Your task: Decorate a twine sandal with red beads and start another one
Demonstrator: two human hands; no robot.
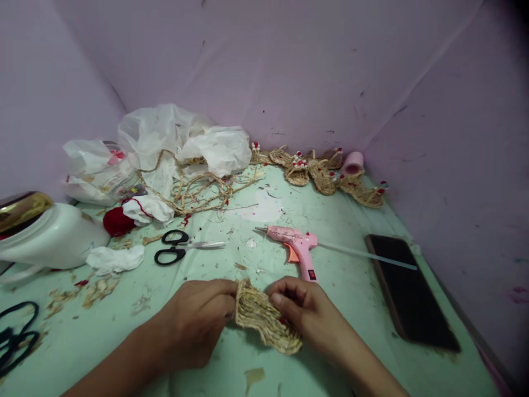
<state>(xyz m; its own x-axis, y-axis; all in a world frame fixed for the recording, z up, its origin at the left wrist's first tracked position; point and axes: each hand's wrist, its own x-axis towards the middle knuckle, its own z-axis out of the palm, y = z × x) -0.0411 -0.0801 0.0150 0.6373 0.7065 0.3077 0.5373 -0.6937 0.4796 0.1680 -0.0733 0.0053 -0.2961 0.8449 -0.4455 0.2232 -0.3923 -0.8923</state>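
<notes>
A small woven straw sole (264,314), made of coiled braided cord, is held just above the table between my two hands. My left hand (202,317) pinches its left end with curled fingers. At its upper right edge, my right hand (300,309) grips it between thumb and fingers. A tiny red spot shows by the right fingertips; what it is I cannot make out. Just beyond my hands lies a pink glue gun (293,240) with a long clear glue stick in its back. Black-handled scissors (182,246) lie to the left of it.
A phone (413,292) lies at the right. Along the back wall sit several straw slippers (324,176) with red and white beads, and a pink roll (352,164). Straw cord (202,193), plastic bags (165,132), red yarn (119,220) and a white jug (61,234) crowd the left.
</notes>
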